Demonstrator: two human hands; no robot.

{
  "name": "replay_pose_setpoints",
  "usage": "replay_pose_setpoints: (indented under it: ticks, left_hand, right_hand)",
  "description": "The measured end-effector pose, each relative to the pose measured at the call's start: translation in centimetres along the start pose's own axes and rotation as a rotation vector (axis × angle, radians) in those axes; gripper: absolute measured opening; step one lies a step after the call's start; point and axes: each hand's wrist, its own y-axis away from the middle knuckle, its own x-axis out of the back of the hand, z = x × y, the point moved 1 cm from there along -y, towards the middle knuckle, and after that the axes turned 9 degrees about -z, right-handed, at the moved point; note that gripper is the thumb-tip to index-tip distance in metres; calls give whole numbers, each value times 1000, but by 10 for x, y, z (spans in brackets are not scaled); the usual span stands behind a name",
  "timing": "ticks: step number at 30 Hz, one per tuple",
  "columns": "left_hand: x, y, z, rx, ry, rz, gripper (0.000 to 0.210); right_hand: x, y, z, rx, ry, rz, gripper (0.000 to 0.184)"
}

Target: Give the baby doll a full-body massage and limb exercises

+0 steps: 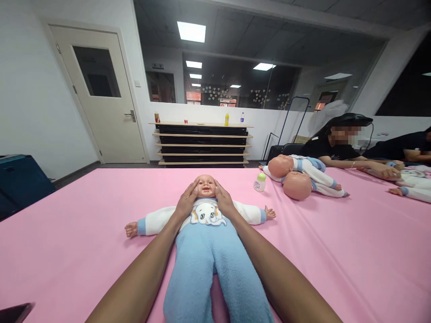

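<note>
A baby doll [208, 244] lies on its back on the pink-covered table [101, 264], feet toward me and arms spread wide. It wears a white top with an elephant face and light blue fleece trousers. My left hand [187, 199] rests along one side of the doll's head [206, 187], fingers stretched up past the cheek to the temple. Along the other side lies my right hand [223, 197], its fingers also extended and flat. Between them the doll's face stays visible; the outer sides of its head are hidden.
A small white bottle with a green cap [259, 183] stands right of the doll. Beyond it lie two more dolls [296, 185]. At the far right, a person [340, 143] in black reaches toward another doll. A dark object [15, 312] sits at the table's near left corner.
</note>
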Motion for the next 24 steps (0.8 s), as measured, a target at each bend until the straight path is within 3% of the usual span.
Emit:
replay_pose_setpoints:
  ticks: [3,5,19,21,24]
  left_hand:
    - [-2,4,6,14,-44,-39,82]
    - [-3,6,10,7,-38,-47,88]
    - [-2,0,3,-21,26,-6,56]
    - [-2,1,6,-12,15,-10,57]
    - [-2,4,11,13,-33,-33,72]
  right_hand:
    - [0,3,-5,-7,35,-34,80]
    - [0,4,-6,1,43,-43,88]
    - [-1,-3,5,9,-3,12,61]
    - [-1,-1,2,14,10,16,60]
    - [-1,1,-3,-1,56,-16,73]
